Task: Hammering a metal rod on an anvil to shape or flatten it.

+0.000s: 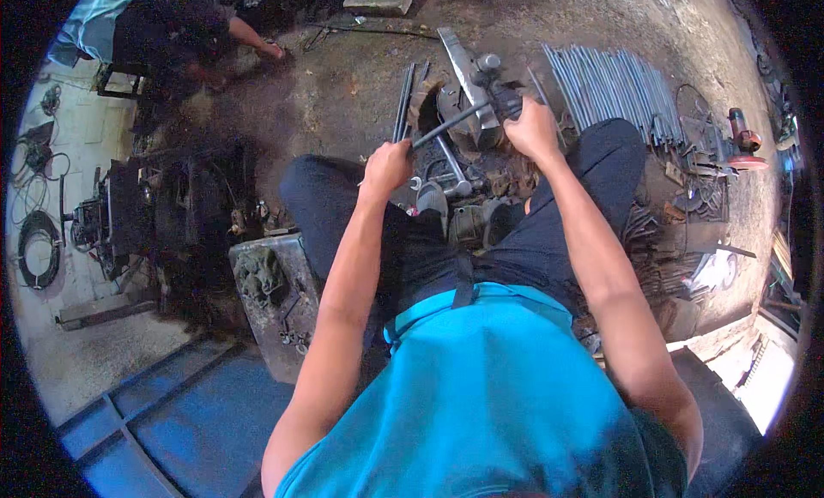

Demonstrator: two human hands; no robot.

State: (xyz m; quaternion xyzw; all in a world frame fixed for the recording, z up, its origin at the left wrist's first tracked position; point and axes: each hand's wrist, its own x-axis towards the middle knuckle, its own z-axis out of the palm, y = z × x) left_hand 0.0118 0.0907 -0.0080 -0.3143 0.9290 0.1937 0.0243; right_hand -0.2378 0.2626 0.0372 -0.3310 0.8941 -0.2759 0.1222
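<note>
My left hand [388,165] is closed around one end of a dark metal rod [448,126]. The rod slants up to the right, and its far end reaches the narrow, bright top of an anvil [463,65]. My right hand [530,131] is closed beside the anvil, against a dark, blocky piece [506,102]; what its fingers hold is partly hidden and I cannot make out its kind. A round grey metal knob [489,62] shows just above that piece. Below the rod, between my knees, lies a hammer [462,187] with its handle pointing up.
Many grey rods [609,90] lie in a row at the right. Beyond them stands an angle grinder [745,136]. A metal block [279,305] with small parts is by my left knee. Another person's hand [273,50] shows at the far left. Scrap metal [657,249] is heaped right.
</note>
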